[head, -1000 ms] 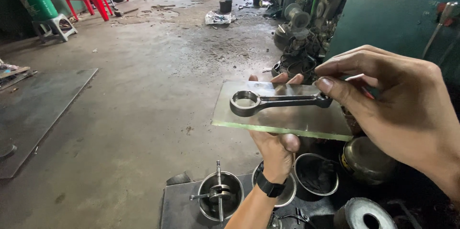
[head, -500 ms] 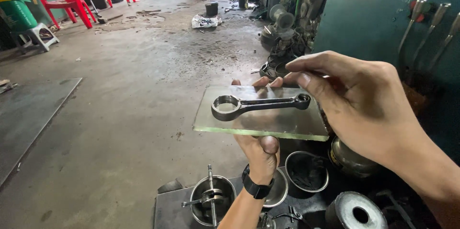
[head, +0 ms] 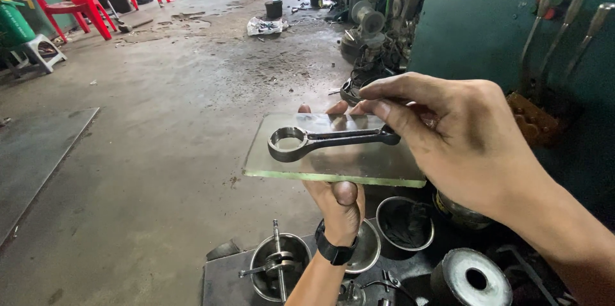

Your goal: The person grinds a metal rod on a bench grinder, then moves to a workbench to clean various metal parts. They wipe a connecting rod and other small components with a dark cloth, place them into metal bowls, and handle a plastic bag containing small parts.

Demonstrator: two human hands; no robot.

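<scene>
Progress: connecting rod (head: 323, 139) already lies flat on the glass plate (head: 359, 166); both are raised level in front of me, above the worktop (head: 224, 280). I judge the flatness check is under way, with no verdict readable from this view.
Left to do: rod is not yet off the plate and nothing is set down.
Rod position: big end points to my left, small end to my right, shank resting along the plate's far half.
Left hand (head: 336, 200): under the plate, thumb curled up over the near edge, fingers (head: 338, 108) showing past the far edge; closed around the glass, carrying it.
Right hand (head: 461, 142): thumb and forefinger narrowed to a pinch on the rod's small end; the other fingers loosely curled, touching nothing I can see.
Below: steel bowls (head: 405, 221) on the worktop, one holding a crankshaft (head: 277, 261).
</scene>
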